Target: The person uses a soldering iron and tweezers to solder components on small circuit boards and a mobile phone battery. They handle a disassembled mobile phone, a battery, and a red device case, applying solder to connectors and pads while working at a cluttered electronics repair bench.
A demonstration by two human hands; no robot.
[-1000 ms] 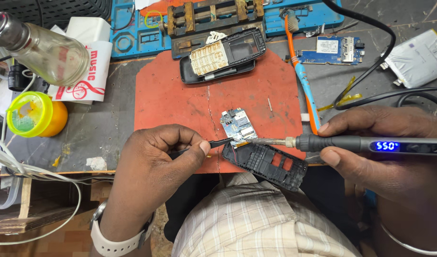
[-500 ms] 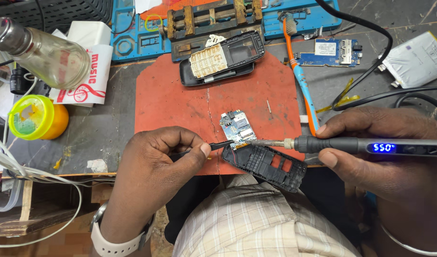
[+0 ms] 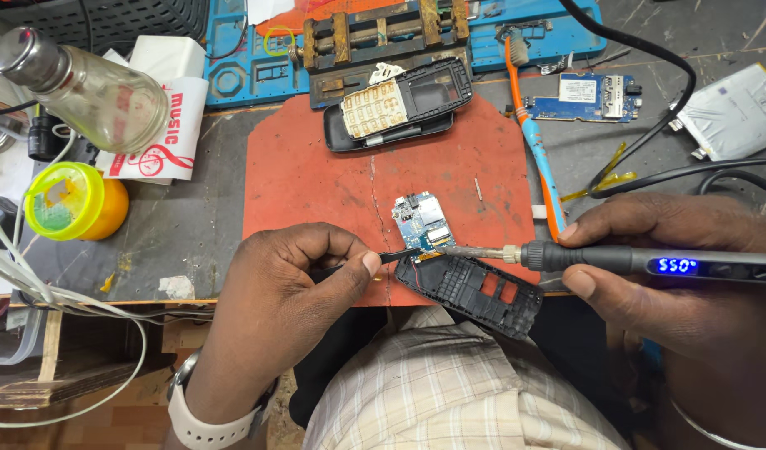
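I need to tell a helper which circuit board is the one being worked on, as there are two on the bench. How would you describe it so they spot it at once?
Find the red mat mid-bench. At its near edge lies a small blue circuit board, between the left hand and right hand. Unlike the longer blue board off the mat, the soldering iron tip touches it.

A small blue-lit display (image 3: 676,265) glows on the dark iron handle at right. A white carton with red print (image 3: 162,125) lies upper left.
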